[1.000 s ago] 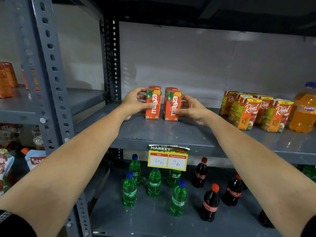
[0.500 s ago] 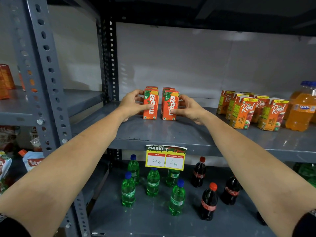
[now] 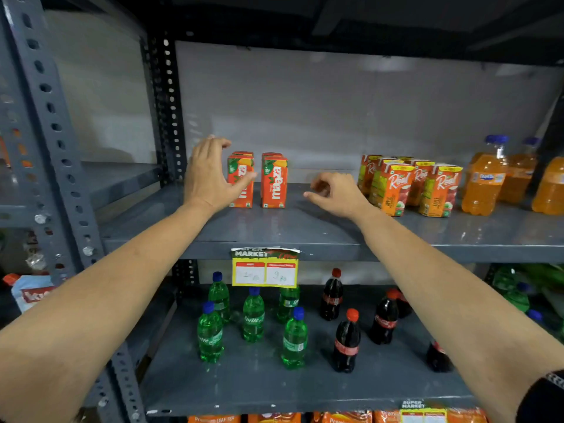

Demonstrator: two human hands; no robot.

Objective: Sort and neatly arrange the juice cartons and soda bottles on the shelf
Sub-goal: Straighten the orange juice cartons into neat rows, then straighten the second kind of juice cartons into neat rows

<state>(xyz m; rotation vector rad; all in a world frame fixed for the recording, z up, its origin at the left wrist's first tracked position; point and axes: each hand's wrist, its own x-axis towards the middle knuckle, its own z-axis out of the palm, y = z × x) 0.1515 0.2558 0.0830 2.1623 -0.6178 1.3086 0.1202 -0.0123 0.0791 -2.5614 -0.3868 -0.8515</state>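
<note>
Orange Maaza juice cartons (image 3: 273,186) stand in two short rows on the grey middle shelf (image 3: 305,230). My left hand (image 3: 209,175) is spread open just left of them, its thumb across the front of the left carton, gripping nothing. My right hand (image 3: 337,193) hovers to the right of the cartons, clear of them, fingers loosely curled and empty. A cluster of Real juice cartons (image 3: 409,186) stands further right, then orange Fanta bottles (image 3: 488,181). On the lower shelf stand several green Sprite bottles (image 3: 253,315) and dark Coca-Cola bottles (image 3: 348,343).
A price tag (image 3: 265,267) hangs from the middle shelf's front edge. A perforated grey upright (image 3: 55,141) rises at the left, with another shelving bay beyond it. Orange packets (image 3: 274,418) line the bottom edge. More green bottles (image 3: 515,294) lie at the lower right.
Both hands have let go of the Maaza cartons. My left hand opened and lifted beside them; my right hand drew away to the right. The cartons stay in place.
</note>
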